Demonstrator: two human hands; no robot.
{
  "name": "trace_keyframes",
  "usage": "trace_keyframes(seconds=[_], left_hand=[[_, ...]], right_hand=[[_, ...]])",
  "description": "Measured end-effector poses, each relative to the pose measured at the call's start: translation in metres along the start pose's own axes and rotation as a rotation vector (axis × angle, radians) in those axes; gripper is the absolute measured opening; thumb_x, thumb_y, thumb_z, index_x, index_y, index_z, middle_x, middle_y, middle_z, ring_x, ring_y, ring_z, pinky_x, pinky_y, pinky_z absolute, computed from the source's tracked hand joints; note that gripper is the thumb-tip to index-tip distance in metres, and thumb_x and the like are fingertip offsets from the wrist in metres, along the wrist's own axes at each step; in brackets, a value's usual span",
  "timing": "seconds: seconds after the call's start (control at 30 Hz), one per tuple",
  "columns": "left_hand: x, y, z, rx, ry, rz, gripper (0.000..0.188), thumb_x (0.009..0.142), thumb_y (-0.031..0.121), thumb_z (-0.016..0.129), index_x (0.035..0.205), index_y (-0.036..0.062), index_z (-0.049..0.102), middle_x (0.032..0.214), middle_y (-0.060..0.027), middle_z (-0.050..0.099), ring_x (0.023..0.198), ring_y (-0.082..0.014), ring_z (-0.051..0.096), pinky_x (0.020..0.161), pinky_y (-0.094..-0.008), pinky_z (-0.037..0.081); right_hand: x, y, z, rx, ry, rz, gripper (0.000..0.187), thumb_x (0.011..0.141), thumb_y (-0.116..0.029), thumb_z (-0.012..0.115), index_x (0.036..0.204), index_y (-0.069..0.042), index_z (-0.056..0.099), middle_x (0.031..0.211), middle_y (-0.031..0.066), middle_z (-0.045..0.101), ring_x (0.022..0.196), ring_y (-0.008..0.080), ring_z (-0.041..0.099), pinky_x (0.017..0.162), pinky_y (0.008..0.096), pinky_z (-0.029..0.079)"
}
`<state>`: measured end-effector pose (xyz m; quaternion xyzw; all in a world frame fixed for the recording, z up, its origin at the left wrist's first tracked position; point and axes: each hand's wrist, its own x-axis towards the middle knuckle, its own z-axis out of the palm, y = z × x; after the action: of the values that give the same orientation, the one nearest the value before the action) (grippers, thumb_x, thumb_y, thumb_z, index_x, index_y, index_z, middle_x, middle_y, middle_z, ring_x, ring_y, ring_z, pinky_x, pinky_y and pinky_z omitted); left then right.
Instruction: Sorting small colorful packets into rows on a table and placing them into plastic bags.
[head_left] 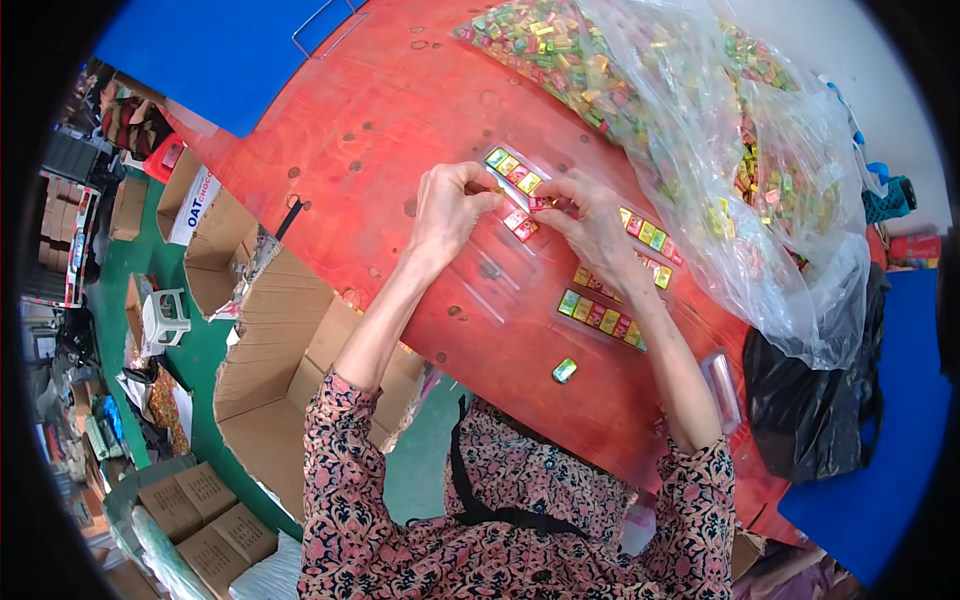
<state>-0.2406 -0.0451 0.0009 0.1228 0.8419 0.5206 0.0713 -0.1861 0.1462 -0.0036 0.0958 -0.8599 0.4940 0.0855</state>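
On the red table, a clear plastic tray (497, 160) holds a row of small wrapped pieces (513, 170) in green, yellow and red, with red ones below. My left hand (447, 212) pinches at the tray's left side; what its fingertips hold is too small to make out. My right hand (592, 218) has thumb and finger closed on a small red wrapped piece (540, 203) over the tray. Filled trays (601, 318) lie beside and beneath my right forearm. Below them lies a lone green shiny piece (565, 370). Clear plastic trays (492, 284) lie below my left hand.
A large clear bag (690, 110) full of colourful wrapped pieces covers the far right of the table. A black plastic bag (815, 400) hangs at the right edge. Open cardboard boxes (270, 350) stand along the left edge, with a white stool (165, 318) beyond.
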Motion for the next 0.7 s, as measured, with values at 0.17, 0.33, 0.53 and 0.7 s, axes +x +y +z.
trace_keyframes(seconds=[0.17, 0.33, 0.53, 0.7], left_hand=[[0.007, -0.006, 0.003, 0.075, -0.014, -0.001, 0.009, 0.073, 0.000, 0.071, 0.082, -0.0017, 0.070, 0.069, -0.0059, 0.068, 0.061, -0.0079, 0.059, 0.055, -0.0239, 0.046], [0.007, -0.007, 0.005, 0.016, -0.015, -0.028, 0.008, 0.074, 0.000, 0.071, 0.081, -0.0011, 0.069, 0.070, -0.0064, 0.068, 0.061, -0.0073, 0.059, 0.055, -0.0235, 0.046], [-0.001, 0.002, 0.008, -0.258, -0.124, -0.081, 0.006, 0.076, 0.001, 0.070, 0.081, -0.0013, 0.069, 0.072, -0.0046, 0.068, 0.059, -0.0052, 0.056, 0.052, -0.0223, 0.043], [-0.023, 0.016, 0.029, -0.096, -0.162, -0.039, 0.005, 0.075, 0.002, 0.070, 0.079, -0.0011, 0.069, 0.073, -0.0055, 0.069, 0.060, -0.0082, 0.059, 0.055, -0.0252, 0.046]], right_hand=[[0.002, 0.002, 0.011, -0.025, 0.021, -0.079, 0.022, 0.076, -0.003, 0.070, 0.098, -0.001, 0.066, 0.085, 0.0100, 0.059, 0.077, 0.0211, 0.058, 0.065, 0.0331, 0.045], [0.000, 0.002, 0.011, -0.057, 0.038, -0.065, 0.023, 0.075, -0.003, 0.071, 0.098, 0.000, 0.066, 0.086, 0.0101, 0.060, 0.077, 0.0216, 0.059, 0.065, 0.0329, 0.045], [-0.002, 0.001, -0.005, 0.002, 0.091, 0.040, 0.021, 0.077, -0.004, 0.070, 0.098, 0.000, 0.067, 0.087, 0.0083, 0.064, 0.076, 0.0155, 0.061, 0.067, 0.0281, 0.047], [-0.004, 0.005, -0.009, 0.043, 0.142, 0.057, 0.021, 0.078, -0.005, 0.070, 0.098, 0.002, 0.067, 0.089, 0.0075, 0.066, 0.075, 0.0124, 0.061, 0.067, 0.0260, 0.048]])
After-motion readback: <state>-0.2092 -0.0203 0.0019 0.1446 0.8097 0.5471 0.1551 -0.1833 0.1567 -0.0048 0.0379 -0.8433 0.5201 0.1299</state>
